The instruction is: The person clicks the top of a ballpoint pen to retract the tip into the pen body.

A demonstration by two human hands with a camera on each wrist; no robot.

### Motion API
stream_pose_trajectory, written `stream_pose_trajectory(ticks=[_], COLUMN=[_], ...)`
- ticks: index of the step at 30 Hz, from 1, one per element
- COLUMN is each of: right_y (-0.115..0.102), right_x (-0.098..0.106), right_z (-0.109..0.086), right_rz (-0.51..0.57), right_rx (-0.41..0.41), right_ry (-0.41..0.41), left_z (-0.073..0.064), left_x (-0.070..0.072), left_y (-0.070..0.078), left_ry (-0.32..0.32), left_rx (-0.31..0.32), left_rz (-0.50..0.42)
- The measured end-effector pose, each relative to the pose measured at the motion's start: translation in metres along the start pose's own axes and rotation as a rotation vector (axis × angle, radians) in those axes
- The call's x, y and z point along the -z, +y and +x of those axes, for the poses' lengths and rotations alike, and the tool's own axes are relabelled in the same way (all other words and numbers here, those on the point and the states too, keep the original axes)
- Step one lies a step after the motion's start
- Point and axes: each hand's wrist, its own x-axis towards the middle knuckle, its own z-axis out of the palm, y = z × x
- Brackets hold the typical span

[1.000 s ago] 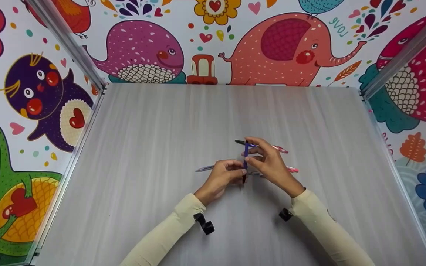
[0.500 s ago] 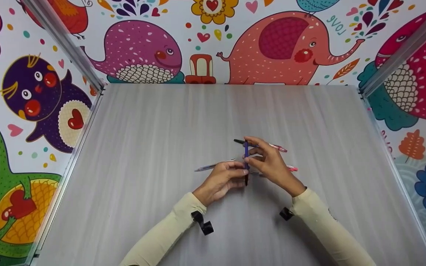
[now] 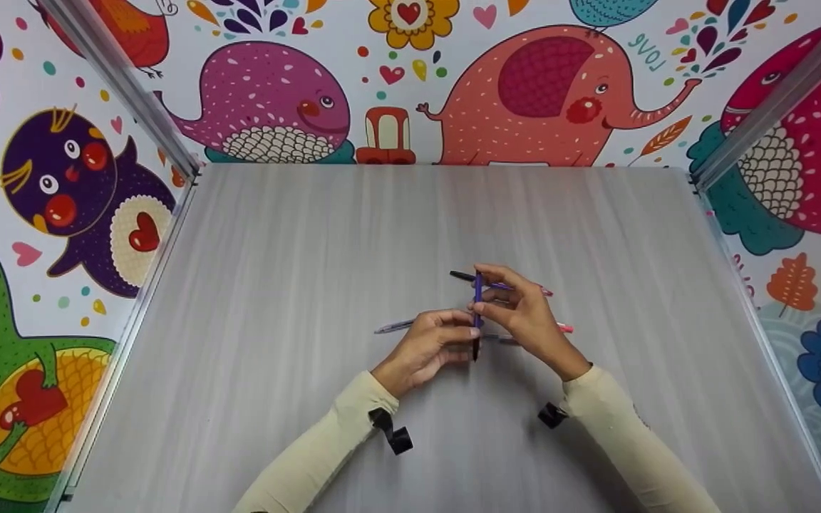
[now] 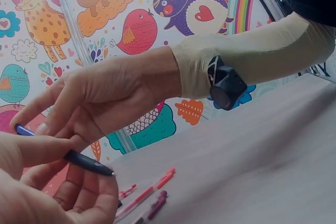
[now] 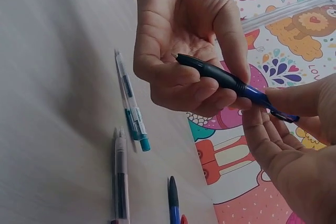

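Between my two hands I hold a blue pen (image 3: 478, 292) with a black grip section, upright in the head view. My right hand (image 3: 524, 313) pinches its blue upper part between thumb and fingers. Lower down, my left hand (image 3: 425, 349) grips the black section, with the thumb across it. The right wrist view shows the pen's bare writing point near the left hand's curled fingers (image 5: 181, 74) and a clip near the right thumb. Close behind the hands, several other pens lie on the table, partly hidden by them.
On the table (image 3: 296, 249) lie a clear pen with teal parts (image 5: 134, 111), a clear pen with a dark refill (image 5: 121, 171) and a blue pen with a black end (image 5: 174, 198). Pink-red (image 4: 147, 192) and maroon (image 4: 156, 205) pens lie there too. Decorated walls (image 3: 275, 100) enclose the table.
The held pen has shifted slightly down and to the right in the head view, its black end showing lower past the left thumb. Both hands stay nearly in place.
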Motion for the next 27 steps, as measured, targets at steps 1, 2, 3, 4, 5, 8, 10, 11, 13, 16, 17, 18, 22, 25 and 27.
stream_pose_trajectory(ticks=[1,2,3,4,5,8,10,11,13,16,17,18,22,25,27], right_y=[0.000,0.000,0.001,0.001,0.000,-0.005,-0.010,-0.014,-0.019,-0.019,-0.018,-0.017,-0.014,-0.013,-0.011], right_x=[0.000,0.000,-0.001,-0.001,-0.001,-0.003,-0.004,-0.005,-0.005,-0.004,-0.003,-0.002,0.004,0.009,0.012], right_z=[0.000,-0.001,-0.001,0.000,0.000,0.000,-0.001,-0.001,-0.002,-0.003,-0.004,-0.004,-0.006,-0.010,-0.013], right_rz=[0.004,0.012,0.018,0.022,0.022,0.016,0.005,0.002,-0.001,-0.009,-0.011,-0.014,-0.058,-0.148,-0.237], right_rx=[-0.001,-0.004,-0.006,-0.006,-0.006,0.001,0.012,0.020,0.043,0.091,0.105,0.119,0.138,0.121,0.118], right_ry=[0.005,0.010,0.015,0.021,0.027,0.044,0.058,0.066,0.083,0.101,0.108,0.114,0.138,0.126,0.102], left_z=[0.000,0.000,0.001,0.001,0.001,0.002,0.003,0.003,0.004,0.005,0.005,0.005,0.006,0.008,0.009], left_x=[0.000,0.000,0.000,0.000,0.001,0.001,0.001,0.002,0.002,0.005,0.007,0.008,0.016,0.022,0.026], left_y=[0.000,0.001,0.002,0.003,0.004,0.007,0.009,0.010,0.010,0.011,0.011,0.012,0.017,0.020,0.021], left_ry=[-0.001,0.000,-0.001,0.000,-0.002,-0.008,-0.014,-0.017,-0.020,-0.010,-0.003,0.005,0.052,0.079,0.082], left_rx=[-0.003,-0.005,-0.007,-0.010,-0.013,-0.027,-0.044,-0.058,-0.093,-0.152,-0.177,-0.200,-0.313,-0.404,-0.464], left_rz=[0.006,0.011,0.015,0.020,0.023,0.050,0.092,0.117,0.182,0.301,0.350,0.403,0.649,0.821,0.910])
